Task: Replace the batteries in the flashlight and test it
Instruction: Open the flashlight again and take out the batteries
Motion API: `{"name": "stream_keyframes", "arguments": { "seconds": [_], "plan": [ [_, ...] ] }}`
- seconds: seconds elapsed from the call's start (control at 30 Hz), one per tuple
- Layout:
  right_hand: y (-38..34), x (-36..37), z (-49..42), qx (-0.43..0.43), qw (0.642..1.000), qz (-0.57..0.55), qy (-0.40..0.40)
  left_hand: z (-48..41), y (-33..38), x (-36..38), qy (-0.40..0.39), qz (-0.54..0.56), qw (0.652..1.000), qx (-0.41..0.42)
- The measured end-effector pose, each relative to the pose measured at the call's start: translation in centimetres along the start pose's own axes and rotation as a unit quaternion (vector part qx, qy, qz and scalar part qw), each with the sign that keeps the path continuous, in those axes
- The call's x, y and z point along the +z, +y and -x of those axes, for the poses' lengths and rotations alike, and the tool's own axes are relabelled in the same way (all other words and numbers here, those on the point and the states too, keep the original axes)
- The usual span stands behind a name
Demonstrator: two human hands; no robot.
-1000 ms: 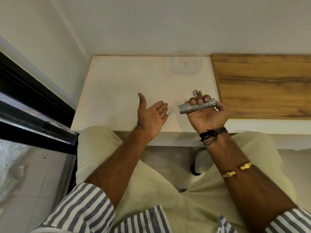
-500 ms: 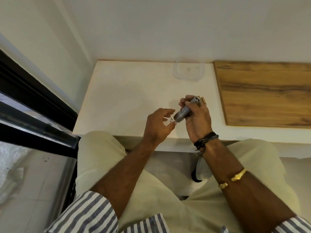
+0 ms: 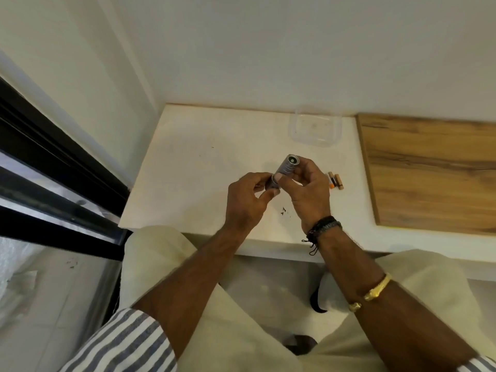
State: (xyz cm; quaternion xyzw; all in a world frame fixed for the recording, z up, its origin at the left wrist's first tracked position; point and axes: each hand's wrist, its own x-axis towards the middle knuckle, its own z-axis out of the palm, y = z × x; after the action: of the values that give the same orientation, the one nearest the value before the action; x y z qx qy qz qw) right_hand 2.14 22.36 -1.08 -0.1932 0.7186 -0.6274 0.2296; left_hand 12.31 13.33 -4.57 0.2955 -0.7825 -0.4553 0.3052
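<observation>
A small silver flashlight (image 3: pixel 286 167) is held above the white table (image 3: pixel 193 167), tilted with one round end pointing up and away. My right hand (image 3: pixel 308 189) grips its upper body from the right. My left hand (image 3: pixel 248 202) pinches its lower end with thumb and fingertips. That lower end is mostly hidden by my fingers. Several small batteries (image 3: pixel 335 180) lie side by side on the table just right of my right hand.
A clear plastic container (image 3: pixel 315 127) stands at the back of the table near the wall. A wooden board (image 3: pixel 434 173) covers the right side. Small dark specks (image 3: pixel 284 210) lie near the front edge. A black window frame runs along the left.
My left hand went from open and empty to gripping the flashlight's lower end. My right hand turned the flashlight from lying sideways to pointing up and away.
</observation>
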Motion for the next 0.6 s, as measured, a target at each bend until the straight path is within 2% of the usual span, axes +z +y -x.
{"name": "stream_keyframes", "arguments": {
  "seconds": [0.27, 0.43, 0.6],
  "plan": [
    [-1.5, 2.2, -5.6, -0.069, 0.995, 0.067, 0.025, -6.6, -1.1, -0.7, 0.005, -0.024, 1.000, -0.015],
    [-2.2, 3.9, -10.7, -0.092, 0.992, 0.085, 0.031, -12.2, -1.6, -1.2, 0.010, -0.027, 1.000, 0.012],
    [-2.5, 5.5, -15.8, -0.118, 0.985, 0.120, 0.031, -17.0, -3.4, -0.5, 0.025, -0.010, 0.999, -0.023]
  ]
}}
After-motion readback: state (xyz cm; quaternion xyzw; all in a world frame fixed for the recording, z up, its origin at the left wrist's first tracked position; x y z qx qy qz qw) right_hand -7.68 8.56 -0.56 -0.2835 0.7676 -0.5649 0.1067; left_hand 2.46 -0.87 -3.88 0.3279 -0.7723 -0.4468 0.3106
